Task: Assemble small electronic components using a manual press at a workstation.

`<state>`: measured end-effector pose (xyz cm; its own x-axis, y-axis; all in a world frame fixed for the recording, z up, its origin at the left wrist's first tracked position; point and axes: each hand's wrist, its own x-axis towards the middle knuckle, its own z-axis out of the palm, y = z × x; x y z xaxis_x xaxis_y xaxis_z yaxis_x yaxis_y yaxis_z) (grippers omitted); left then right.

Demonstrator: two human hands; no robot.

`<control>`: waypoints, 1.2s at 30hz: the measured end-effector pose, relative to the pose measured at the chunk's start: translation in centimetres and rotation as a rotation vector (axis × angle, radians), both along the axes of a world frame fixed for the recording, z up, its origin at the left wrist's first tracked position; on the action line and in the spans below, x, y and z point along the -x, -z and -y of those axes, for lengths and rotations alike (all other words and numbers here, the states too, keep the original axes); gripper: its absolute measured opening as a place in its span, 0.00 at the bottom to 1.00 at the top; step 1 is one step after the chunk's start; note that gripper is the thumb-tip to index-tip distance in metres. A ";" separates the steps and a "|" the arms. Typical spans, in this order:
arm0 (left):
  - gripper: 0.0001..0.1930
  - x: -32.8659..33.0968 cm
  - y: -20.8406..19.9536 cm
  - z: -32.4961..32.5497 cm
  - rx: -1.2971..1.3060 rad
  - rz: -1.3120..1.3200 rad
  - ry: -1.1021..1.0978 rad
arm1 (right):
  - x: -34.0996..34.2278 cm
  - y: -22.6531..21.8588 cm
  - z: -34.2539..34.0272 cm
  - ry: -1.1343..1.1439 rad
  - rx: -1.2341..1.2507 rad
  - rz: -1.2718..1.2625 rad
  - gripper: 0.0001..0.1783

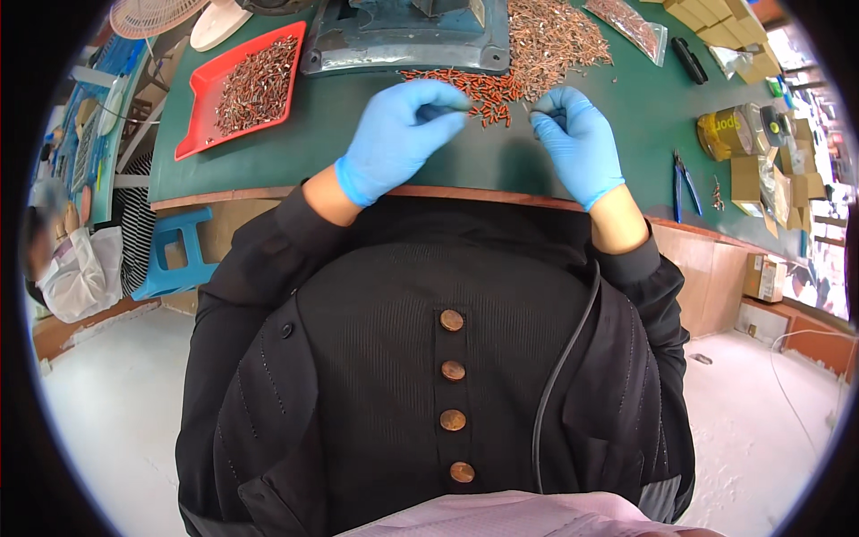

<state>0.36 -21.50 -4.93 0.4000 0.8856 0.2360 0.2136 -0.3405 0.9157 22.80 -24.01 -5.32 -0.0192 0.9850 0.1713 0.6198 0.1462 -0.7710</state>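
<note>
My left hand (394, 139), in a blue glove, is raised over the table's near edge with thumb and fingertips pinched together. What is between them is too small to make out. My right hand (580, 143), gloved the same way, faces it in a similar pinch. Something tiny and thin seems to show at its fingertips. Beyond the gap between them lies a pile of small orange-red cylindrical pieces (490, 88). Behind my right hand spreads a bigger heap of thin copper-coloured pins (557, 45). Both hands are apart from the piles.
A red tray (190, 134) of small brown and silver pieces sits at left. A dark metal machine base (403, 55) stands at the back middle. To the right are blue-handled pliers (687, 190), a yellowish jar (729, 134), a black tool (689, 61) and a bag of pins (631, 25).
</note>
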 end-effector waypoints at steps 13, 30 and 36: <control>0.07 0.2 -0.1 1.6 0.461 0.266 0.164 | 4.5 -0.1 2.4 -0.180 0.065 -0.359 0.07; 0.10 4.7 1.3 -3.3 -0.097 -0.437 -0.187 | 4.3 4.4 0.6 -0.084 -0.014 -0.288 0.00; 0.07 2.1 1.4 -3.7 -0.283 -0.632 -0.109 | 3.9 3.7 0.1 -0.068 -0.019 -0.402 0.01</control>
<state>-1.78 -17.84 -6.36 0.4487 0.8674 0.2151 0.7227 -0.4938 0.4835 18.94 -24.14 -8.99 -0.0123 0.9803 0.1971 0.2576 0.1936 -0.9467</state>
